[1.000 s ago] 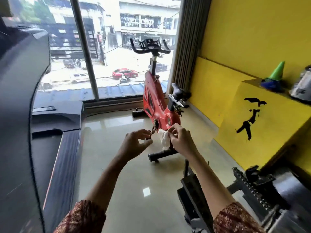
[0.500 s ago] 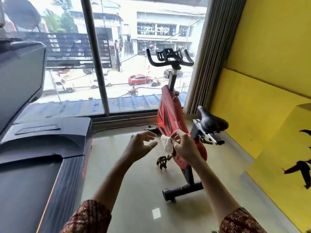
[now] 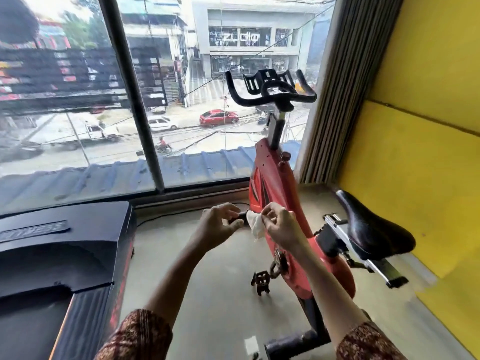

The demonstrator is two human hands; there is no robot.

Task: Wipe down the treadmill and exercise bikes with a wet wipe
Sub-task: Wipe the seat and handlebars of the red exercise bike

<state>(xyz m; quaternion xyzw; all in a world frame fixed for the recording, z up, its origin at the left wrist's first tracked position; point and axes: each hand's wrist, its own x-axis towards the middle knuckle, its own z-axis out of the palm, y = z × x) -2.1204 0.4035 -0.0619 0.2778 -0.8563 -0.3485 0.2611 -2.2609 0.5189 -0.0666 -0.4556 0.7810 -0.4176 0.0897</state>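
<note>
A red exercise bike (image 3: pixel 275 183) with black handlebars (image 3: pixel 270 92) and a black saddle (image 3: pixel 371 229) stands before the window, right of centre. My right hand (image 3: pixel 281 226) pinches a crumpled white wet wipe (image 3: pixel 255 224) in front of the bike's frame. My left hand (image 3: pixel 218 226) hovers just left of the wipe with fingers loosely curled, holding nothing. The black treadmill (image 3: pixel 65 255) fills the lower left.
A large window with a dark post (image 3: pixel 135 100) runs across the back. Grey curtain (image 3: pixel 337 87) hangs at its right end. Yellow padded wall (image 3: pixel 415 152) closes the right side. Glossy floor (image 3: pixel 207 294) lies between treadmill and bike. The bike's pedal (image 3: pixel 261 280) juts left.
The view has come closer to the bike and tilted up. My hands have drawn nearer together around the wipe, still held in my right hand.
</note>
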